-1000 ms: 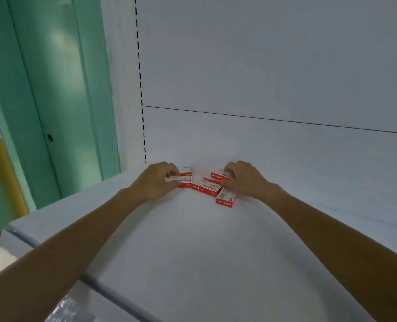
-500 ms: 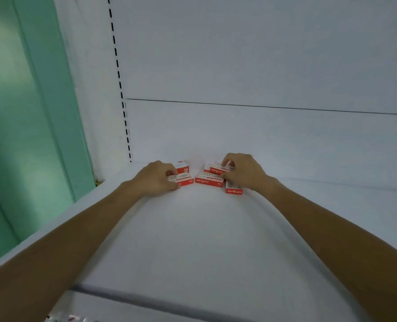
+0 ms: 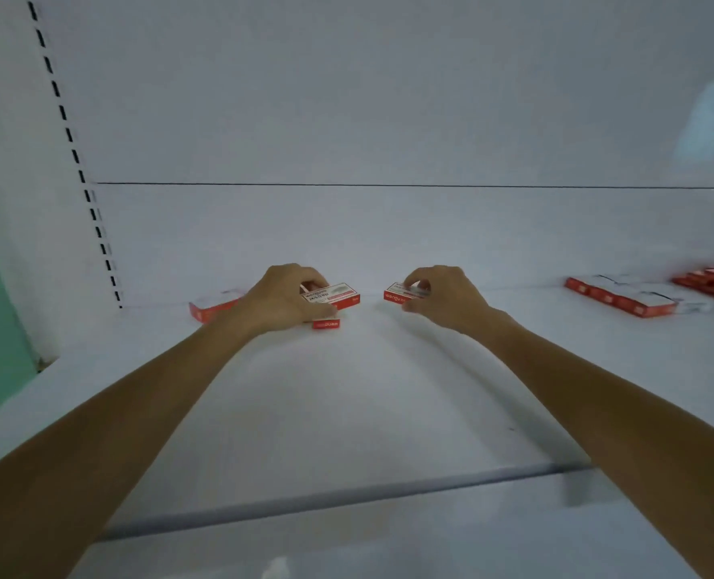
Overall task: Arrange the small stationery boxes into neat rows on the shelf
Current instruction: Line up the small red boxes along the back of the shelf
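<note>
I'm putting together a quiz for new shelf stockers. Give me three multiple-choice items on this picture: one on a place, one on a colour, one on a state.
1. Where on the shelf does the row of boxes lie?
A. to the right of the right hand
B. at the front edge
C. between the two hands

2. What colour are the boxes' sides?
A. blue
B. red
C. green

3. What is the right hand doing?
A. lying flat on the shelf
B. pinching a box
C. hanging empty off the shelf

Key: 1 A, the row lies further right than that hand. 2 B, every visible side is red. 3 B, its fingers and thumb curl round the box.
</note>
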Demonstrator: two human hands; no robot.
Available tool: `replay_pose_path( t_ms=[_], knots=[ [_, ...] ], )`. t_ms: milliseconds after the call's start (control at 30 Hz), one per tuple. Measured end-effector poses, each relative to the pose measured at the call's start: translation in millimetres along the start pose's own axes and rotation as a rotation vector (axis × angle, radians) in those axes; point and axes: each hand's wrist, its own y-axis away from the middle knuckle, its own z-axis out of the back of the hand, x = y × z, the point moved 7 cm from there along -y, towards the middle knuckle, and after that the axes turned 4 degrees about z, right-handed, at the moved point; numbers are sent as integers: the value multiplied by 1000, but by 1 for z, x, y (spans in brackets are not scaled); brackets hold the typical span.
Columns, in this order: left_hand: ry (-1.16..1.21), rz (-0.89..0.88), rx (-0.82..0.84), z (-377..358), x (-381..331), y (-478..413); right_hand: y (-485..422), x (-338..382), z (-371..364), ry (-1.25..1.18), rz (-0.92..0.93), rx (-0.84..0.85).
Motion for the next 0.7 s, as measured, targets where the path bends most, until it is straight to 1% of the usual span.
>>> replay_pose_path(
  t_ms=[233,400,533,700],
  knots=[
    [89,-155,126,-73,-107,-22,53,-91,77,118,-159,-80],
    [152,-245,205,-139,-202,-31,107,-166,143,216,-263,-85],
    [171,-334,234,-188,-283,-32,160,-234,199,235,-396,-111],
    [180,-426,253,-241,-368,-24,225,-304,253,242,-517,-172]
  ],
)
